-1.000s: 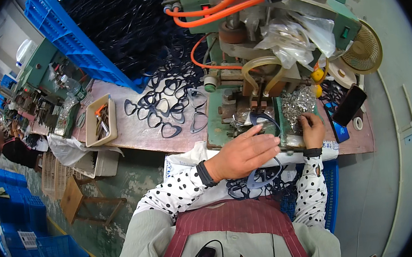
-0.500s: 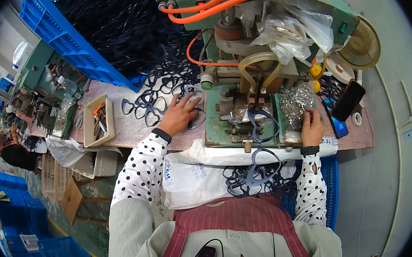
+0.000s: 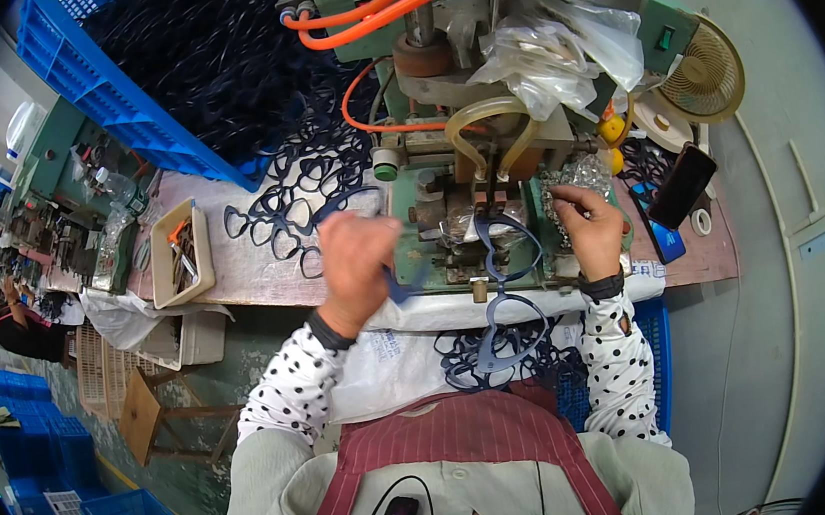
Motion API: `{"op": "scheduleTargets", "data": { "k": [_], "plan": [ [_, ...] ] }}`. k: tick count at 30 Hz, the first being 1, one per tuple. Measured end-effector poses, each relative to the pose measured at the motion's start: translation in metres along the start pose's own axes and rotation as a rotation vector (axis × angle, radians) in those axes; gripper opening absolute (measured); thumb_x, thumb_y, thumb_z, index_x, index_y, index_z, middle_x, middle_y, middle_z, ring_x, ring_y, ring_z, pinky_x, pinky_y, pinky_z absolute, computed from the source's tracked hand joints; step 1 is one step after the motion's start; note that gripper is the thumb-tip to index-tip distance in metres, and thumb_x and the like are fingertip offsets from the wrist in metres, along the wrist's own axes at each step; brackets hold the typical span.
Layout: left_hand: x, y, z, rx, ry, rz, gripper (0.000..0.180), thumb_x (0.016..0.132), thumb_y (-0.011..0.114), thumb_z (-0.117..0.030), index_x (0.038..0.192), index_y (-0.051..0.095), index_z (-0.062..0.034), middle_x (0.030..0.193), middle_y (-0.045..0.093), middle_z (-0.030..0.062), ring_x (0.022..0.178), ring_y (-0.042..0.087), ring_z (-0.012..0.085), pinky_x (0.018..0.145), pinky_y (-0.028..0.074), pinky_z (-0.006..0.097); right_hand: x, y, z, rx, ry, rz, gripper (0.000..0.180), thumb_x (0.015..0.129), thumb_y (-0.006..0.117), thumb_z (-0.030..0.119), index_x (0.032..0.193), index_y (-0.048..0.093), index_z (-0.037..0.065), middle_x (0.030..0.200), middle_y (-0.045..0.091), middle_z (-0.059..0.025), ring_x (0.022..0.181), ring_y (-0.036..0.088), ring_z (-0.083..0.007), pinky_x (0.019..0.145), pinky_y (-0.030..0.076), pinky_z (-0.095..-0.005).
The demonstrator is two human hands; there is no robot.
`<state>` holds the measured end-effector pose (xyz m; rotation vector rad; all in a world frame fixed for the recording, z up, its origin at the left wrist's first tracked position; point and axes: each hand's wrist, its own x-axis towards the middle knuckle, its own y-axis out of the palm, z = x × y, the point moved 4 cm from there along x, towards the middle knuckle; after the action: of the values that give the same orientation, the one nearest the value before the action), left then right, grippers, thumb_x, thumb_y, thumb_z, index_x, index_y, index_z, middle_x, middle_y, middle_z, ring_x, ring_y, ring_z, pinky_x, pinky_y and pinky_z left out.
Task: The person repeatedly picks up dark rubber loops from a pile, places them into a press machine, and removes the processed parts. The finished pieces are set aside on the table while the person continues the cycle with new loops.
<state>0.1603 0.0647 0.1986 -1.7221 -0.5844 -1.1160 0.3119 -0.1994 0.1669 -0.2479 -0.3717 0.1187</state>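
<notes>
My left hand [image 3: 358, 268], smeared by motion, is closed on a dark blue glasses frame [image 3: 404, 287] at the left edge of the green machine [image 3: 406, 193]. To its left, several more frames [image 3: 282, 211] lie spread on the table. Another blue glasses frame [image 3: 516, 329] hangs lengthwise from the machine's fixture [image 3: 486, 189], one rim below the other. Thumb and fingers of my right hand [image 3: 593, 233] are pinched together beside a heap of small metal parts [image 3: 556, 212]; anything between the fingertips is too small to make out.
A blue crate [image 3: 130, 106] heaped with dark frames stands at the far left. Left of me is a cream tray [image 3: 204, 279] of tools. A phone [image 3: 682, 186], tape roll [image 3: 700, 221] and fan [image 3: 705, 76] are at the right. More frames [image 3: 463, 358] lie in front of me.
My left hand has lifted from the spread frames and moved nearer me with one glasses frame. My right hand has shifted onto the metal parts, its fingers now pinched. The view has shifted slightly.
</notes>
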Motion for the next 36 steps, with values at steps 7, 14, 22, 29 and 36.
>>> {"op": "scheduleTargets", "data": {
  "k": [7,14,22,29,36],
  "plan": [
    [0.023,0.030,-0.083,-0.265,0.208,0.118,0.031,0.081,0.069,-0.015,0.111,0.065,-0.0048,0.102,0.070,0.0065,0.094,0.066,0.0220,0.091,0.048,0.043,-0.013,0.033,0.061,0.236,0.085,0.179,0.032,0.076,0.073,0.005,0.107,0.064,0.003,0.082,0.067,-0.0003,0.059,0.043,-0.0014,0.052,0.035,-0.0204],
    [0.019,0.038,-0.075,-0.471,0.192,0.149,0.033,0.083,0.069,-0.017,0.113,0.064,-0.0022,0.106,0.069,0.0090,0.089,0.066,0.0242,0.085,0.052,0.043,-0.010,0.038,0.058,0.061,0.099,0.170,0.041,0.071,0.077,0.005,0.106,0.056,0.001,0.077,0.068,-0.0040,0.056,0.043,-0.0026,0.050,0.035,-0.0210],
    [-0.004,0.025,-0.105,-0.517,0.351,0.176,0.035,0.086,0.068,-0.021,0.114,0.063,-0.0015,0.107,0.068,0.0111,0.086,0.063,0.0245,0.083,0.052,0.041,-0.005,0.061,0.048,0.309,0.034,0.126,0.048,0.071,0.077,0.008,0.108,0.048,-0.002,0.075,0.067,-0.0063,0.059,0.050,-0.0074,0.054,0.041,-0.0246],
    [-0.058,-0.006,-0.101,-0.494,0.087,0.263,0.032,0.081,0.069,-0.011,0.112,0.065,-0.0036,0.110,0.068,0.0086,0.091,0.064,0.0233,0.088,0.049,0.041,-0.045,0.020,0.081,-0.281,-0.127,-0.014,0.042,0.077,0.073,0.009,0.116,0.061,0.001,0.078,0.065,-0.0093,0.068,0.061,-0.0204,0.065,0.049,-0.0323],
    [-0.026,-0.015,-0.074,-0.074,0.114,0.139,0.027,0.083,0.060,-0.012,0.109,0.067,-0.0078,0.111,0.067,0.0065,0.104,0.063,0.0234,0.099,0.043,0.044,-0.083,0.045,0.155,-0.199,-0.566,0.347,0.029,0.078,0.073,0.005,0.106,0.069,0.003,0.079,0.069,-0.0105,0.060,0.062,-0.0250,0.057,0.050,-0.0344]
  ]
}}
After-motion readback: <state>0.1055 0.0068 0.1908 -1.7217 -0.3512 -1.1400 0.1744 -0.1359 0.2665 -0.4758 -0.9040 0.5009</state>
